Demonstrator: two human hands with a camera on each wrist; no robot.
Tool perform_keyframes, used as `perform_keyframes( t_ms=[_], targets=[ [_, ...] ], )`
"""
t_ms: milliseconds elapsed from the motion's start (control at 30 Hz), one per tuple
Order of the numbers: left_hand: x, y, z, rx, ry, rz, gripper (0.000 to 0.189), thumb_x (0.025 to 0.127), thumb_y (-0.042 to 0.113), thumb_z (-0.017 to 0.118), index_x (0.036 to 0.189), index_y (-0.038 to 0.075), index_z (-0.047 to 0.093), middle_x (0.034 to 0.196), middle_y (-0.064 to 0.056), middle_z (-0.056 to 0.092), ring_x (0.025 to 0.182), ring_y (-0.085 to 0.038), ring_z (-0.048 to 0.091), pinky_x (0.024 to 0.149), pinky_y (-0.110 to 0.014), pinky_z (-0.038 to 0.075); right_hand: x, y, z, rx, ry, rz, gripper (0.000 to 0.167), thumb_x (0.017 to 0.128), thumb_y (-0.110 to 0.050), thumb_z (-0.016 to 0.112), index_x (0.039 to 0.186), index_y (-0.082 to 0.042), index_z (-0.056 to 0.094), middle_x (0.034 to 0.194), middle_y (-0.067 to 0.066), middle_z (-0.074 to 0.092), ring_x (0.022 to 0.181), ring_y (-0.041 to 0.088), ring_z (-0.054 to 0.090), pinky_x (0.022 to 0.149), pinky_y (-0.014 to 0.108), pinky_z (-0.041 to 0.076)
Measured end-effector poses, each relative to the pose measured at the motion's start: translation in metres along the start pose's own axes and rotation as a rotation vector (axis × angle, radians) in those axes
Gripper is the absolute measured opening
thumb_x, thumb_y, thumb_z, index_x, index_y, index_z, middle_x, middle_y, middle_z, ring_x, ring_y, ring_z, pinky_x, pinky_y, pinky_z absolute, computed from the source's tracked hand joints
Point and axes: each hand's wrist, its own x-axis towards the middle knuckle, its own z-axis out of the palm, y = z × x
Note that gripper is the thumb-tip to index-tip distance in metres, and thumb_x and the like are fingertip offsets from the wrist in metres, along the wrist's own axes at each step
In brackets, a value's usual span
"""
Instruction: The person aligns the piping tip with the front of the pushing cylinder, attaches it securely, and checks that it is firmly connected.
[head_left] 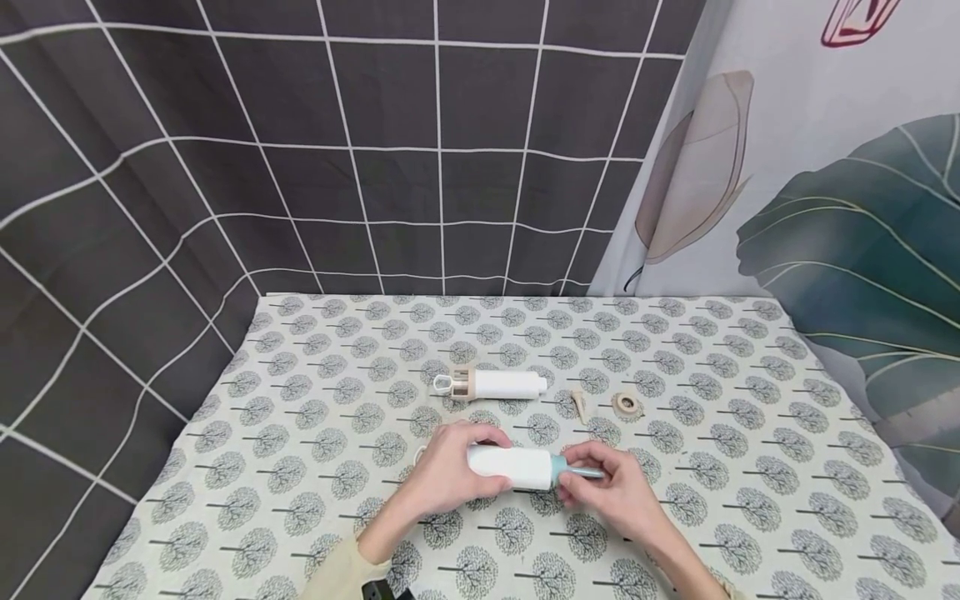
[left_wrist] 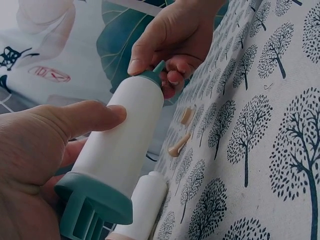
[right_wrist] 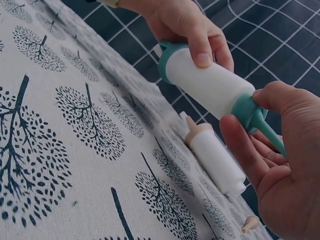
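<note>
A white-barrelled piping syringe with teal ends is held low over the cloth between both hands. My left hand grips the barrel, thumb along one side and fingers around the other. In the left wrist view, the teal handle end sticks out near that palm. My right hand pinches the teal cap at the opposite end between thumb and fingers. From this cap a slim teal nozzle points out past the right fingers. Part of the barrel is hidden behind the left hand.
Behind the hands, a second white syringe with a beige end lies on its side. To its right lie a beige nozzle and a beige ring cap. A tree-patterned cloth covers the table; a dark grid curtain hangs behind.
</note>
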Motion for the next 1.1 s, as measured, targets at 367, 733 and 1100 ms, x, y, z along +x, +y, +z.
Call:
perform_keyframes(
  t_ms=[367,733,1100],
  targets=[
    [0.0000,0.0016,0.0007,0.023,0.024,-0.001,0.041,0.065,0.013,0.091,0.102,0.018,0.075,0.096,0.005,0.068,0.087,-0.015,0.055,0.075,-0.036,0.047,0.0008,-0.0021,0.0020,0.030,0.040,0.069,0.031,0.091,-0.003,0.070,0.110,0.018,0.056,0.088,0.026,0.066,0.070,0.023,0.070,0.065,0.043,0.059],
    [-0.0006,0.0014,0.0018,0.056,0.044,0.002,0.041,0.064,0.014,0.092,0.102,0.019,0.075,0.095,0.008,0.068,0.088,-0.015,0.053,0.078,-0.038,0.044,0.0011,-0.0017,0.0012,0.020,0.032,0.057,0.033,0.093,-0.003,0.068,0.113,0.019,0.055,0.090,0.027,0.067,0.068,0.024,0.070,0.062,0.042,0.059],
    [-0.0004,0.0006,0.0007,0.027,0.029,-0.005,0.041,0.065,0.014,0.091,0.102,0.020,0.075,0.097,0.007,0.068,0.087,-0.015,0.055,0.076,-0.037,0.046,0.0067,0.0065,-0.0035,-0.128,-0.025,-0.404,0.046,0.078,0.014,0.073,0.121,0.011,0.055,0.116,0.030,0.057,0.101,0.019,0.063,0.087,0.029,0.053]
  ],
)
